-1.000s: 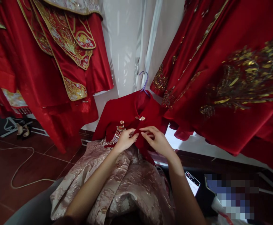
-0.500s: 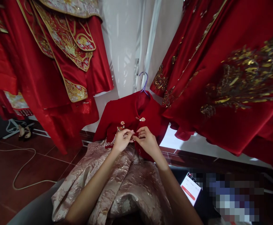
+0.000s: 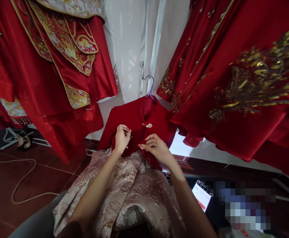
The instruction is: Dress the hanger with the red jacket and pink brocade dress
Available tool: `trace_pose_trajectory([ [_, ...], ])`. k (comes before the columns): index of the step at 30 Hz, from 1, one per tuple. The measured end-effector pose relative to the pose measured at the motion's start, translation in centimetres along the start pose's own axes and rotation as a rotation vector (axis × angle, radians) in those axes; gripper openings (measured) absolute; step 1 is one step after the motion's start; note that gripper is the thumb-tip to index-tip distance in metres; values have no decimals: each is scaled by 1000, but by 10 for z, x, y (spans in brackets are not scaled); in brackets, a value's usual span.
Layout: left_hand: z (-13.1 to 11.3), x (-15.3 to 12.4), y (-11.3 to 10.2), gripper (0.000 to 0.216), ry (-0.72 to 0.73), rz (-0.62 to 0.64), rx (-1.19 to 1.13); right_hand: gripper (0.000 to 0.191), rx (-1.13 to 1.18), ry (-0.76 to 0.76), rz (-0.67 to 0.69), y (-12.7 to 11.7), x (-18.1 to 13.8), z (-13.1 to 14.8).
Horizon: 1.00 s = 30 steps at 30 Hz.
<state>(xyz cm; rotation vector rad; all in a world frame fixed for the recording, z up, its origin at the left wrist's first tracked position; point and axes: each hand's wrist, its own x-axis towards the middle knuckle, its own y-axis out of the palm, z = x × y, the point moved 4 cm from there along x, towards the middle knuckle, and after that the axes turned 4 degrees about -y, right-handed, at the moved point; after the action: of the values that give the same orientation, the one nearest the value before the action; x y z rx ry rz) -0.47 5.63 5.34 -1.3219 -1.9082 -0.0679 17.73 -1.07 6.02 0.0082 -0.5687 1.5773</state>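
A dark red jacket point(image 3: 124, 114) hangs on a purple hanger point(image 3: 151, 86) in front of me, over a shiny pinkish brocade garment point(image 3: 124, 178). My left hand point(image 3: 121, 140) is closed, thumb and fingers pinching an ornate beaded brooch point(image 3: 127, 130) on the jacket's left side; the fingers cover part of it. My right hand point(image 3: 158, 149) pinches a small pearl-beaded button point(image 3: 141, 146) at the front opening. Above it, near the collar, sits a pearl flower clasp point(image 3: 147, 125).
Red embroidered robes point(image 3: 82, 66) hang at the left, and a red gown point(image 3: 233, 132) with gold sequins hangs at the right. A lit phone point(image 3: 201, 195) lies at lower right. A pale cable point(image 3: 22, 178) and shoes point(image 3: 24, 141) are on the tiled floor.
My left hand has left the front opening and moved left and up to the brooch. My right hand stays near the opening, with the pearl button now visible at its fingertips.
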Motion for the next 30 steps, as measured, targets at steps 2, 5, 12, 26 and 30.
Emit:
trace_pose_trajectory([
  [2, 2, -2, -4, 20, -32, -10, -5, 38, 46, -14, -1, 2, 1, 3],
  [5, 3, -8, -10, 24, -71, -10, -11, 41, 155, -17, 14, 8, 5, 8],
  [12, 0, -15, -26, 19, -21, -103, -43, 44, 317, -39, 13, 25, 24, 19],
  [26, 14, -19, -12, 34, -322, 43, -721, 21, 80, -163, -187, 52, 55, 14],
  [30, 12, -21, -14, 33, -246, 10, -623, 17, -44, -191, -229, 54, 50, 17],
])
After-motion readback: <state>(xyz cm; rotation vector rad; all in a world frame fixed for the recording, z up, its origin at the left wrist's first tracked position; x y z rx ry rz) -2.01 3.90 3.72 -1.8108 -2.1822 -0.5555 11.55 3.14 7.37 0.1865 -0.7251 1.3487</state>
